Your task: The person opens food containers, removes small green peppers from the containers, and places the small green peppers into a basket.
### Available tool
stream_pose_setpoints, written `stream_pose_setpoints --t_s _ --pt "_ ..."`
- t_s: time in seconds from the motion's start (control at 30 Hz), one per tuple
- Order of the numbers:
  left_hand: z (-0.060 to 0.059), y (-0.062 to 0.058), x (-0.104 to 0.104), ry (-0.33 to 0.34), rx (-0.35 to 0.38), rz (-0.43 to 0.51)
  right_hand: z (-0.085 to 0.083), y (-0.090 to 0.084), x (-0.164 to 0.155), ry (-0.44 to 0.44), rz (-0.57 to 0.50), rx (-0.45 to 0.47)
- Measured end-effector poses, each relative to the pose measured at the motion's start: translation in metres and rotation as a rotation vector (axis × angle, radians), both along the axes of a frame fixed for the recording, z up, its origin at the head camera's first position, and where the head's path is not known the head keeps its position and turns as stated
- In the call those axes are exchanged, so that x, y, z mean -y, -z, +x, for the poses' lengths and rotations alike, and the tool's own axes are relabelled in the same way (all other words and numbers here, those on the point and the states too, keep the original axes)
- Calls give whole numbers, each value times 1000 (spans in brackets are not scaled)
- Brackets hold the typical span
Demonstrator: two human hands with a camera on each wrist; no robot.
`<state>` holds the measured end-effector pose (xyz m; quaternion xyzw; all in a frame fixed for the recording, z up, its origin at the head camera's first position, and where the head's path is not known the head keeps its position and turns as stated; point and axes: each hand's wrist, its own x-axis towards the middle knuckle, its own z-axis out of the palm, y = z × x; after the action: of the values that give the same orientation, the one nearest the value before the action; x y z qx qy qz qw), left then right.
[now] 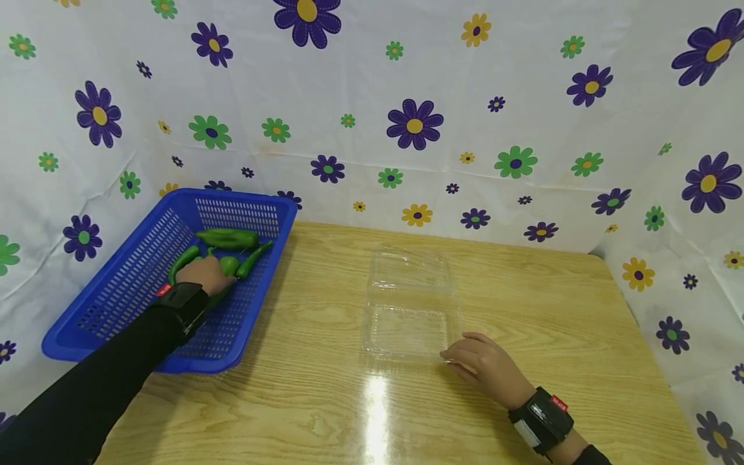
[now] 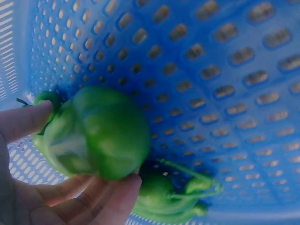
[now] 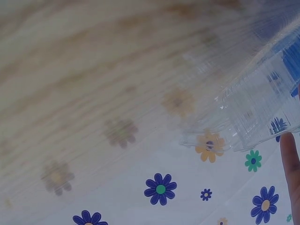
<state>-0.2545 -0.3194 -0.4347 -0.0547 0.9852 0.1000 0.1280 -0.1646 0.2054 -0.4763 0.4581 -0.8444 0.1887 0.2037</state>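
Inside the blue basket, my left hand (image 1: 205,274) grips a round green bell pepper (image 2: 101,133), its thumb on one side and fingers curled under the other. Around it lie other green peppers: a long thick one (image 1: 229,238), a slim one (image 1: 254,259) at the right and a curved one (image 1: 183,261) at the left. On the table, an open clear plastic clamshell container (image 1: 409,326) has its lid (image 1: 411,270) folded back toward the curtain. My right hand (image 1: 491,369) pinches the container's near right corner with thumb and fingertips; the right wrist view shows a finger (image 3: 289,152) against the wall.
The blue plastic basket (image 1: 264,294) with slatted sides stands at the left of the wooden table (image 1: 314,400). A white curtain with printed flowers (image 1: 360,71) hangs behind the table and along both sides.
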Motion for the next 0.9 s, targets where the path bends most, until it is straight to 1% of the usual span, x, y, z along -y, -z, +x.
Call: stream_pose_setpoints --t_s 0.17,0.3,0.4,0.53,0.73,0.83,0.9 --pt "0 0 -1 -1 -20 -32 -2 1 0 -7 3 -4" --pt "-2 3 -1 26 -56 -54 -3 1 -1 -21 -7 -15" --pt "-1 0 -3 35 -61 -63 -4 1 -2 -27 -15 -17" --pt "3 -12 -13 30 -69 -57 -4 1 -3 -11 -7 -1" --pt "10 -35 -33 44 -127 -40 -3 1 -5 29 30 23" --pt "14 -45 -43 59 -179 -27 -2 0 -5 35 45 15" --pt "17 -50 -52 77 -237 -31 -2 0 -5 36 50 7"
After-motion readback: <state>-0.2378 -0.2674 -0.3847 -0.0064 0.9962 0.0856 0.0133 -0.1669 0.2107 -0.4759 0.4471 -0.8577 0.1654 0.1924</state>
